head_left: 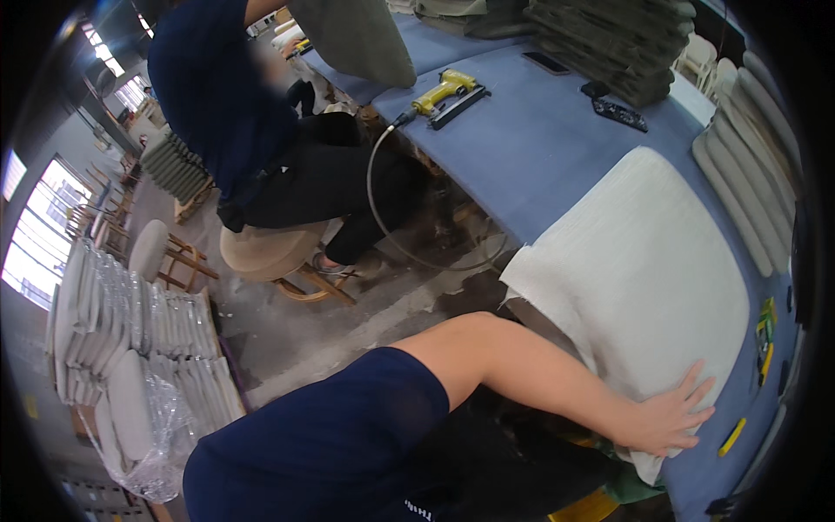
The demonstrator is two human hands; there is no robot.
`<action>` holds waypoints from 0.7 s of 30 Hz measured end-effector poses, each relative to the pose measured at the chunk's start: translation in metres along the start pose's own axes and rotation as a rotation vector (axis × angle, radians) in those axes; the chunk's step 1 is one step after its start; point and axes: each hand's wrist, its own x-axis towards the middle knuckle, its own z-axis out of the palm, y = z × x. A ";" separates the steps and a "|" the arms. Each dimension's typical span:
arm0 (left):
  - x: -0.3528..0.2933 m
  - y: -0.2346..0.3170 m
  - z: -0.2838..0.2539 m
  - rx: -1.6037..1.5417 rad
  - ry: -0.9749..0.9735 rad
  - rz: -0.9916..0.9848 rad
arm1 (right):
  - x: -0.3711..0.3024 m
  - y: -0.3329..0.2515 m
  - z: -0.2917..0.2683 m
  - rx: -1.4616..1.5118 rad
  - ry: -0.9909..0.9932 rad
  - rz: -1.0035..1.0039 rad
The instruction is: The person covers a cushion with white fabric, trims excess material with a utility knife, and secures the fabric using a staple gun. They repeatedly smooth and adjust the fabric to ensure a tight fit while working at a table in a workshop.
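Note:
My left hand (668,421) lies with its fingers spread on the near right corner of a white fabric-covered panel (648,261), like a chair back or seat pad. The panel rests on a blue-covered table (531,148). Its loose cloth edge droops over the table's near side, below my forearm. A yellow pen-like tool (732,437) lies just right of my hand, and a yellow-and-green tool (765,335) lies beyond it. My right hand is not in view.
A yellow staple gun (448,94) with an air hose (374,174) lies on the table. Past it are a phone (545,63) and stacked grey-green pads (609,43). At left a co-worker (226,113) sits on a stool (270,252), near plastic-wrapped pads (143,348).

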 end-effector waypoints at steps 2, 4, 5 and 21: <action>0.008 0.004 0.007 -0.100 -0.009 0.022 | -0.024 -0.049 0.011 0.212 -0.013 0.140; 0.028 0.020 0.004 -0.174 -0.056 0.038 | -0.046 -0.081 0.002 0.399 0.026 0.343; 0.029 0.029 -0.007 -0.191 -0.121 0.042 | -0.057 -0.102 -0.004 0.538 0.061 0.462; 0.002 -0.021 -0.054 0.163 -0.301 0.068 | -0.125 -0.170 0.105 0.689 0.084 0.514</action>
